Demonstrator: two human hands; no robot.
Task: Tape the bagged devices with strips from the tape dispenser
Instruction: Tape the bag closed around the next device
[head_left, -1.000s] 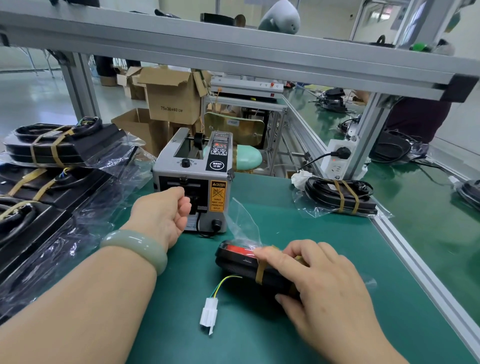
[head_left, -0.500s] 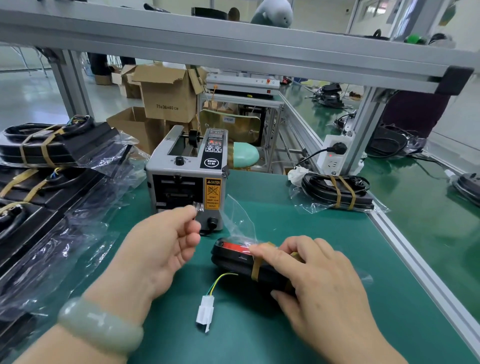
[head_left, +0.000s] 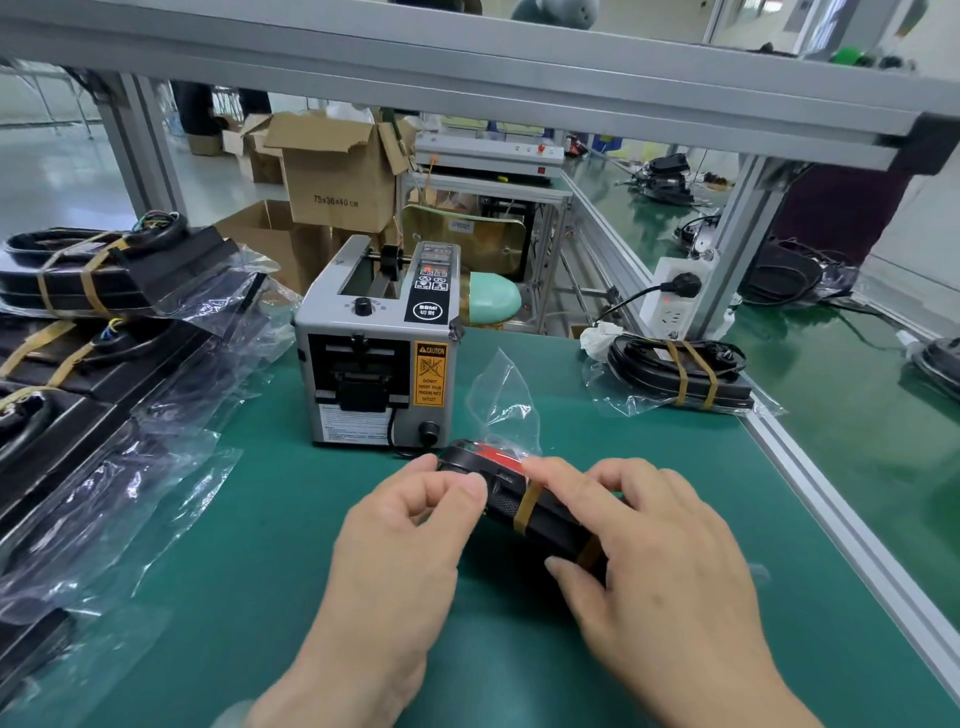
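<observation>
Clear tape seems pinched in the left hand (head_left: 410, 525), come back from the tape dispenser (head_left: 376, 358) ahead to the bagged device (head_left: 506, 501) under the clamping right hand (head_left: 660, 566), ready for sticking.

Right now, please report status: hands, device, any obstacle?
Right hand grips bagged device on mat. Left hand pinches at its far end. Tape dispenser behind, apart; nothing blocking.
</observation>
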